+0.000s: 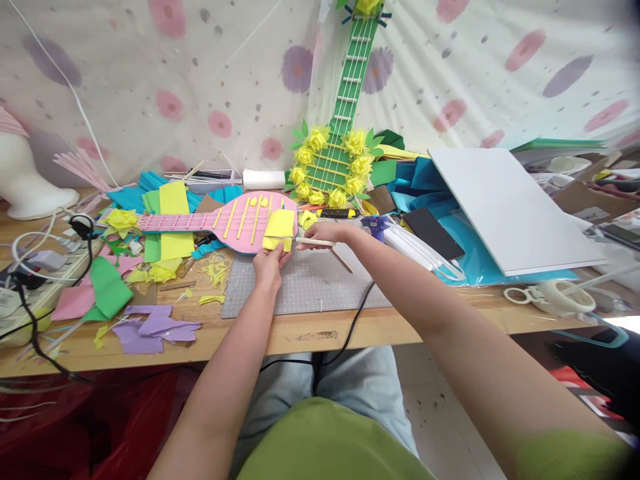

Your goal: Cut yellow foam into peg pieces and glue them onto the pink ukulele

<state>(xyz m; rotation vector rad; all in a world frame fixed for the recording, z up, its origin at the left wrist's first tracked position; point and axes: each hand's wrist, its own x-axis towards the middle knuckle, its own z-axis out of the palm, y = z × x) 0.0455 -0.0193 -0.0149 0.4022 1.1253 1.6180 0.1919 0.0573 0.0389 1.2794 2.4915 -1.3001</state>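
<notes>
A pink foam guitar [220, 223] with yellow strips lies flat on the wooden table [300, 330], its neck pointing left. My left hand [269, 263] pinches a yellow foam sheet [279, 229] that rests on the guitar's body. My right hand [325, 235] is closed around a thin light stick [313, 241], its tip at the sheet's right edge. Both hands work above a grey cutting mat [310, 283].
A green foam guitar [345, 127] with yellow flowers leans on the dotted cloth behind. A white board [510, 207], blue sheets, a dark phone [433, 233] and a tape roll [560, 297] lie right. Foam scraps [150, 327], cables and a power strip crowd the left. A black cord [350, 327] hangs over the front edge.
</notes>
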